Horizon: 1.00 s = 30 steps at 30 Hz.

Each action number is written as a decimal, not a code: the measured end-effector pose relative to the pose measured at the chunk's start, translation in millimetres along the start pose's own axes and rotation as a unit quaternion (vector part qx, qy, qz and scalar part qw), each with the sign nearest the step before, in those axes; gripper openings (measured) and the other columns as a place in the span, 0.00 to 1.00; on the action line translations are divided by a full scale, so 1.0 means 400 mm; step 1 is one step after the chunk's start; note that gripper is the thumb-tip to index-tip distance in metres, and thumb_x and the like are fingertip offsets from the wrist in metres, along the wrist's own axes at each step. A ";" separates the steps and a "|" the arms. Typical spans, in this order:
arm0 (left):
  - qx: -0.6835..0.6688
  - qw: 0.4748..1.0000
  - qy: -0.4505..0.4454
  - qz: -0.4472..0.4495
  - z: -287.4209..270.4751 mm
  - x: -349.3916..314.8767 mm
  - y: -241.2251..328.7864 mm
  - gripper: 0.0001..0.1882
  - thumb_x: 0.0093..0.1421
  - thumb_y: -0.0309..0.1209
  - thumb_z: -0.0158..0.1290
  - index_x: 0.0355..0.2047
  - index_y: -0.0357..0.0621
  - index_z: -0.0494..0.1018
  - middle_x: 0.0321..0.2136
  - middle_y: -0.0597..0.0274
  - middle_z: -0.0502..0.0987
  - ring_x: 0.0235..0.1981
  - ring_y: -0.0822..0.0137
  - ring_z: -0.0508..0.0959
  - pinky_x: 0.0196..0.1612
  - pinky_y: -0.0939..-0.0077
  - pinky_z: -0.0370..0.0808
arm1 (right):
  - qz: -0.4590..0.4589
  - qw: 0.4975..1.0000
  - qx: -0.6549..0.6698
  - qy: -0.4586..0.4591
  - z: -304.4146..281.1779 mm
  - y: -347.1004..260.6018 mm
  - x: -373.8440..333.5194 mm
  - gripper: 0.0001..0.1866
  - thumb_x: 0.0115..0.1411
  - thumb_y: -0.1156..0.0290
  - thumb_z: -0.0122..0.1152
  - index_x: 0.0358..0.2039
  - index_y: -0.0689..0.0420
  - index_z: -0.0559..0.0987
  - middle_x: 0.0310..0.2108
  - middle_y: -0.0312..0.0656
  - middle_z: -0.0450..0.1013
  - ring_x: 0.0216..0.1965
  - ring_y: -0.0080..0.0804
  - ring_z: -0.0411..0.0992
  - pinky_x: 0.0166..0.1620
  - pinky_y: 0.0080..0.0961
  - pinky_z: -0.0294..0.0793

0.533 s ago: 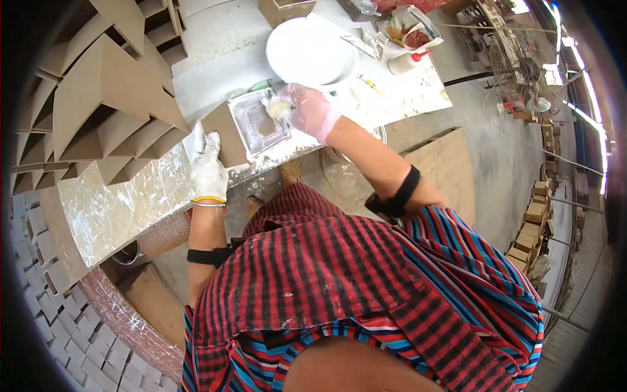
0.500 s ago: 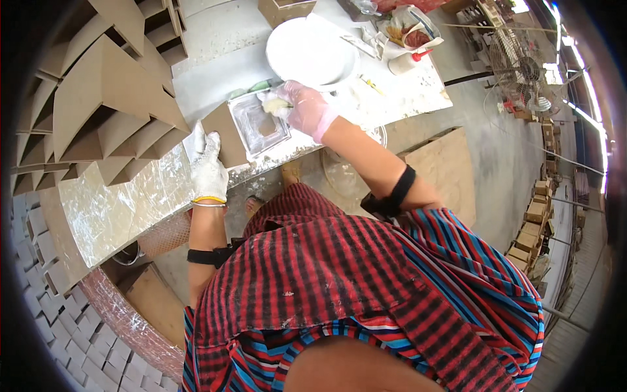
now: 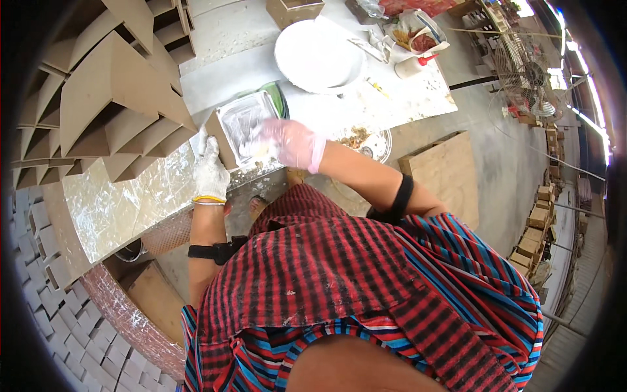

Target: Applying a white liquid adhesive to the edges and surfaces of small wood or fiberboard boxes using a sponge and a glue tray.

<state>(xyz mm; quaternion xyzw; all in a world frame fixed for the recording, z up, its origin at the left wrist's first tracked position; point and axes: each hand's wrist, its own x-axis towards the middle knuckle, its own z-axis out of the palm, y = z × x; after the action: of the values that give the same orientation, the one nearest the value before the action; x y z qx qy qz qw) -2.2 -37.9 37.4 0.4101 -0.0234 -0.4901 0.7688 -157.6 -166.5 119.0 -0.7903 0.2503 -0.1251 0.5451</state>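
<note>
Left hand (image 3: 210, 166), white-gloved, against brown box (image 3: 223, 142), grip unclear. Right hand (image 3: 297, 145), pink-gloved, grasping pale thing (image 3: 262, 149), blurred, at box's white-smeared face. Box near front edge of tabletop (image 3: 117, 208); green item (image 3: 281, 99) just behind, white tub (image 3: 317, 55) beyond, stacked brown boxes (image 3: 98, 95) left.

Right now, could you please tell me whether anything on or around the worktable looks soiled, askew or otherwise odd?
The worktable looks soiled or worn at left, with whitish smears and streaks. The left hand wears a white knitted glove but the right hand a thin pinkish one, an odd pair.
</note>
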 end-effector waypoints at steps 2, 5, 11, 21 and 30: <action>-0.017 1.000 -0.014 0.004 -0.003 -0.006 -0.001 0.27 0.59 0.25 0.47 0.59 0.43 0.55 0.52 0.61 0.64 0.51 0.69 0.65 0.53 0.73 0.64 | -0.056 0.973 -0.195 -0.112 0.002 0.027 -0.010 0.20 0.52 0.74 0.59 0.47 0.53 0.73 0.43 0.38 0.72 0.46 0.31 0.69 0.50 0.24 0.67; -0.025 1.000 0.002 -0.004 -0.037 0.018 -0.010 0.25 0.59 0.26 0.48 0.57 0.43 0.58 0.50 0.62 0.66 0.49 0.67 0.67 0.51 0.72 0.66 | -0.168 0.914 -0.369 -0.009 -0.020 0.050 0.085 0.20 0.50 0.73 0.56 0.46 0.49 0.74 0.43 0.40 0.70 0.47 0.36 0.66 0.53 0.26 0.64; -0.072 0.996 0.014 -0.055 -0.075 0.016 -0.013 0.21 0.58 0.28 0.50 0.53 0.45 0.64 0.48 0.62 0.69 0.48 0.65 0.69 0.50 0.70 0.67 | -0.216 0.947 -0.232 -0.048 0.098 -0.020 0.060 0.23 0.45 0.78 0.56 0.44 0.46 0.75 0.43 0.44 0.70 0.47 0.39 0.66 0.51 0.28 0.67; -0.116 0.992 -0.031 -0.043 -0.126 0.051 -0.046 0.23 0.56 0.27 0.52 0.53 0.44 0.63 0.48 0.62 0.69 0.48 0.66 0.69 0.49 0.72 0.68 | -0.052 0.941 -0.333 -0.029 0.113 -0.056 0.125 0.18 0.48 0.73 0.53 0.43 0.55 0.74 0.41 0.46 0.71 0.43 0.43 0.70 0.47 0.30 0.69; -0.145 0.987 -0.003 -0.063 -0.124 0.052 -0.053 0.20 0.56 0.24 0.52 0.50 0.43 0.65 0.45 0.63 0.71 0.45 0.67 0.71 0.47 0.74 0.70 | 0.002 0.964 -0.260 0.054 0.101 -0.082 0.154 0.17 0.49 0.71 0.59 0.42 0.51 0.76 0.41 0.45 0.72 0.44 0.40 0.70 0.47 0.28 0.69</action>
<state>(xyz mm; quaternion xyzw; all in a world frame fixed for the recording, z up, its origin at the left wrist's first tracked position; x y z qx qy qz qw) 14.6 -27.8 -16.9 0.2934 0.0716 -0.5372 0.7876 -78.3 -157.9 129.8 -0.8965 0.3047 -0.0972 0.3066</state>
